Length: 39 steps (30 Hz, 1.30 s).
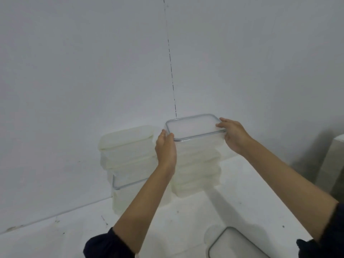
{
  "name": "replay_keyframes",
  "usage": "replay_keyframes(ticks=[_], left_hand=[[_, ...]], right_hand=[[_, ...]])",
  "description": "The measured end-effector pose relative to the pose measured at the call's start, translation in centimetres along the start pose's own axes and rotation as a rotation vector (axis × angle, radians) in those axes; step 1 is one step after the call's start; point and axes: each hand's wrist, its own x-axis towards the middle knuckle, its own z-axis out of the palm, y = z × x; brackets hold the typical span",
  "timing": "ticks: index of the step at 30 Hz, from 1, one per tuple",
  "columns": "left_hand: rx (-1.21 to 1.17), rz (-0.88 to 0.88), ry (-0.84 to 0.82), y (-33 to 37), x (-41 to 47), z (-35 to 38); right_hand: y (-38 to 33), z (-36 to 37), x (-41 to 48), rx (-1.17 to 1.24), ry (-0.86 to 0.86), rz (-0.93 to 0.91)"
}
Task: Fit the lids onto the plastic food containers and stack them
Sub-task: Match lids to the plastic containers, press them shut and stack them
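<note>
A clear lidded container (pixel 193 128) with a grey seal line tops the right-hand stack of containers (pixel 197 172) against the wall. My left hand (pixel 165 148) grips its left end, thumb over the lid edge. My right hand (pixel 232 135) holds its right end, fingers curled over the rim. A second stack (pixel 128 157) of translucent lidded containers stands just to the left, with a grey-sealed one near its base. Another grey-sealed lid or container (pixel 230 244) lies on the table at the bottom right, partly cut off by the frame.
The white table (pixel 55 237) meets a plain white wall (pixel 93 71) right behind the stacks. A pale box-like object (pixel 333 164) stands at the far right edge.
</note>
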Motion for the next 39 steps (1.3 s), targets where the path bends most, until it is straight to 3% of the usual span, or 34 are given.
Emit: replay_keyframes(ticks=[5, 13, 17, 20, 24, 30, 34, 39], left_hand=[[0.019, -0.022, -0.003, -1.7, 3.5, 0.7], [0.115, -0.015, -0.058, -3.4, 5.6, 1.5], [0.196, -0.031, -0.067, -3.0, 4.2, 1.4], [0.216, 0.011, -0.039, -3.0, 0.5, 0.8], [0.124, 0.081, -0.068, -4.4, -5.0, -0.3], [0.084, -0.112, -0.124, -8.3, -10.1, -2.0], [0.188, -0.204, -0.259, -11.1, -13.8, -2.3], [0.258, -0.254, -0.420, -13.9, -17.9, -0.2]], right_hand=[[2.0, -0.1, 3.4, -0.115, -0.086, -0.017], [3.1, 1.6, 4.9, -0.327, -0.008, -0.088], [2.5, 0.9, 4.4, -0.385, -0.057, -0.034], [2.7, -0.4, 3.1, -0.376, 0.072, -0.043], [3.2, -3.3, -0.5, -0.371, 0.179, -0.045], [3.4, -11.3, -8.7, -0.490, 0.020, 0.106], [4.0, -16.9, -16.2, -0.620, -0.034, 0.192], [5.6, -22.1, -24.3, -0.615, 0.150, 0.248]])
